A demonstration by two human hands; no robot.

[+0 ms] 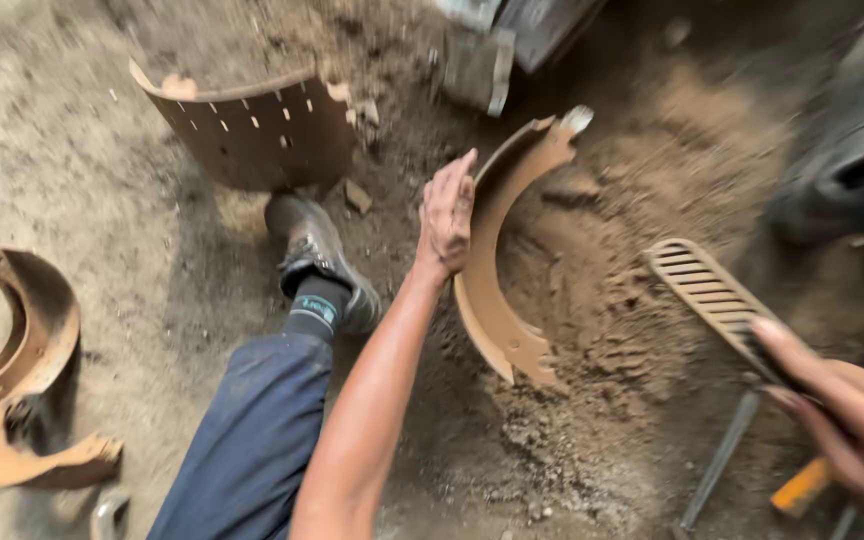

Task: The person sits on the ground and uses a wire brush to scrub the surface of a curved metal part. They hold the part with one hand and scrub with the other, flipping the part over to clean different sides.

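the right hand (pixel 847 425) is gripping a slotted wire brush (pixel 707 290), fingers wrapped around its handle. the left hand (pixel 449 215) is steadying an upright curved brake shoe (pixel 487 290) on the dirt ground (pixel 652 170), fingers pressed together on its edge. seemingly mid-cleaning; next, brush must meet shoe.

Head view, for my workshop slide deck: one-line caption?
Left hand steadies a curved rusty brake shoe on sandy ground while right hand holds a slatted brush.
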